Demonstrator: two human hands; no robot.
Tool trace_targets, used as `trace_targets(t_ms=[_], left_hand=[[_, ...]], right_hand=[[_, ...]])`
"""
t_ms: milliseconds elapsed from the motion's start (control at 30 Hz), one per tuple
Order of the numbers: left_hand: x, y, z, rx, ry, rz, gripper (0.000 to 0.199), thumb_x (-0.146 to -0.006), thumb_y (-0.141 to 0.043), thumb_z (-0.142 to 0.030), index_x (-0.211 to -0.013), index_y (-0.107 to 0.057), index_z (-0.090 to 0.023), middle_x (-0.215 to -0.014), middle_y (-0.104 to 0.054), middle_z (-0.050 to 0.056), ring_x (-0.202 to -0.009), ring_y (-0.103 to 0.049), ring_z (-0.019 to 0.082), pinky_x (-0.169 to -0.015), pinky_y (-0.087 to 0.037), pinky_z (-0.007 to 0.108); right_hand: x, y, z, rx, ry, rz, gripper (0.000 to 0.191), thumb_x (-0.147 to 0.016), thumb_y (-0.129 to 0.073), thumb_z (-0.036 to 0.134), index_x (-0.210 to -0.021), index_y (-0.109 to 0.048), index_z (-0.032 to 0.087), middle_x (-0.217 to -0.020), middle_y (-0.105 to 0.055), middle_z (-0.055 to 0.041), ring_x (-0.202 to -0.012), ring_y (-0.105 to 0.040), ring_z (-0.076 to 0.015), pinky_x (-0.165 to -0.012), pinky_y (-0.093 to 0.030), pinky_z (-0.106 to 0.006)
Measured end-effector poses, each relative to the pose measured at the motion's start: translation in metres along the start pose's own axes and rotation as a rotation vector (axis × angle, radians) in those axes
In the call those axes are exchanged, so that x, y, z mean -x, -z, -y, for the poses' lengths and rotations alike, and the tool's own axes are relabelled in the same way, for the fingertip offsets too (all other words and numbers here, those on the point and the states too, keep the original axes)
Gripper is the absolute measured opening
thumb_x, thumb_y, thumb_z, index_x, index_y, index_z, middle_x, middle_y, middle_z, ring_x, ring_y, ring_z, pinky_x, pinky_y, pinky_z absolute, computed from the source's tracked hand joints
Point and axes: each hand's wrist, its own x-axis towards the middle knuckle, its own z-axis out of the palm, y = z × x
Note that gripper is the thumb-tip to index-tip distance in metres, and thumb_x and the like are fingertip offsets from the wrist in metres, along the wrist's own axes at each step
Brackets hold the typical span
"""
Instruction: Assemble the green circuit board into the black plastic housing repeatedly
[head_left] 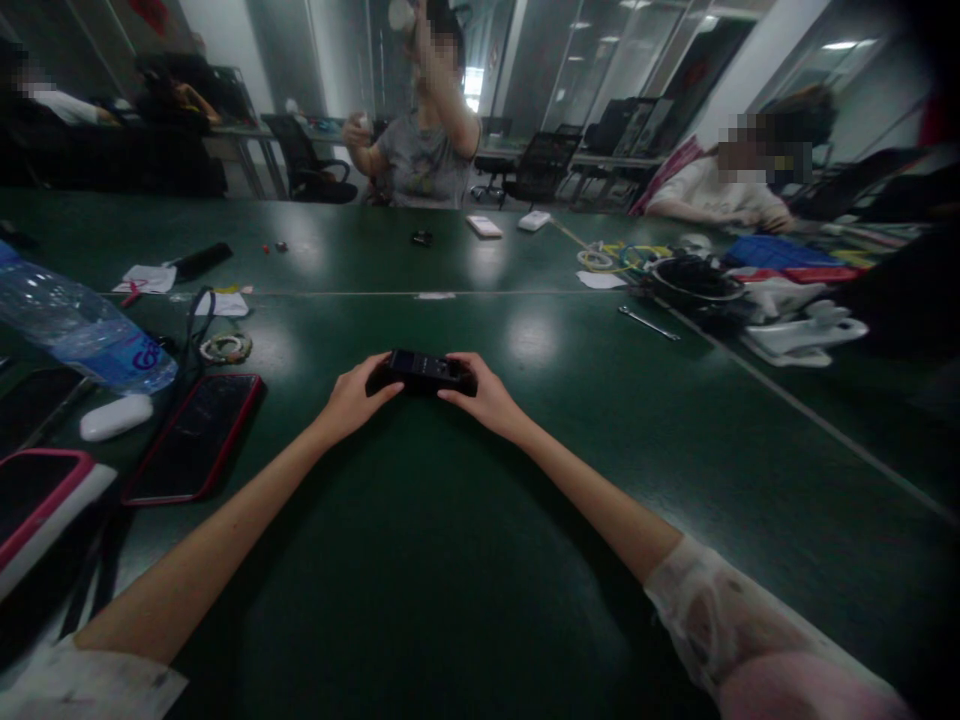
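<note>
A small black box-shaped device with a dark screen and buttons on its face (424, 367) is at the middle of the green table (465, 560). My left hand (360, 397) grips its left end, thumb on the near side and fingers curled behind. At its right end, my right hand (484, 397) holds it the same way. Both forearms reach forward from light sleeves. Whether the device rests on the table or hangs just above it, I cannot tell.
Left of my arm are a red-edged phone (196, 437), a white case (117, 417), a water bottle (90, 325) and a beaded bracelet (226, 348). A wrench (649, 322) and piled cables (637, 258) lie to the right. People sit across the table.
</note>
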Motion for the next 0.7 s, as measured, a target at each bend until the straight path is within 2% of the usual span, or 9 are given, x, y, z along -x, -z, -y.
trace_targets(t_ms=[200, 367, 500, 700], left_hand=[[-0.0016, -0.0020, 0.0029, 0.015, -0.021, -0.030, 0.052, -0.092, -0.056, -0.045, -0.137, -0.047, -0.021, -0.136, -0.059, 0.012, -0.125, -0.056, 0.028, -0.105, -0.043, 0.049], [0.0000, -0.0012, 0.0000, 0.012, 0.036, -0.024, 0.059, -0.090, -0.058, -0.046, -0.140, -0.044, -0.020, -0.136, -0.059, 0.013, -0.127, -0.055, 0.029, -0.107, -0.042, 0.050], [0.0002, -0.0014, 0.0029, 0.037, 0.000, -0.008, 0.061, -0.086, -0.064, -0.042, -0.138, -0.044, -0.019, -0.133, -0.060, 0.013, -0.124, -0.057, 0.028, -0.106, -0.044, 0.049], [-0.0002, -0.0007, 0.0077, 0.058, -0.060, 0.005, 0.054, -0.088, -0.061, -0.030, -0.139, -0.044, -0.022, -0.135, -0.059, 0.011, -0.125, -0.057, 0.026, -0.106, -0.044, 0.049]], right_hand=[[-0.0002, -0.0001, 0.0010, -0.036, -0.011, -0.013, 0.049, -0.081, -0.071, 0.027, -0.124, -0.047, 0.024, -0.124, -0.060, -0.0081, -0.117, -0.059, -0.0247, -0.101, -0.049, -0.048], [-0.0008, -0.0018, -0.0010, -0.063, 0.000, -0.046, 0.047, -0.081, -0.070, 0.028, -0.122, -0.047, 0.023, -0.124, -0.060, -0.0095, -0.117, -0.059, -0.0254, -0.101, -0.049, -0.048], [-0.0017, -0.0039, -0.0010, -0.095, 0.001, -0.114, 0.048, -0.082, -0.069, 0.031, -0.123, -0.045, 0.023, -0.124, -0.059, -0.0102, -0.116, -0.060, -0.0251, -0.101, -0.050, -0.046], [-0.0018, -0.0030, -0.0003, -0.060, -0.005, -0.300, 0.049, -0.085, -0.064, 0.040, -0.126, -0.042, 0.024, -0.127, -0.057, -0.0110, -0.120, -0.057, -0.0252, -0.102, -0.050, -0.044]])
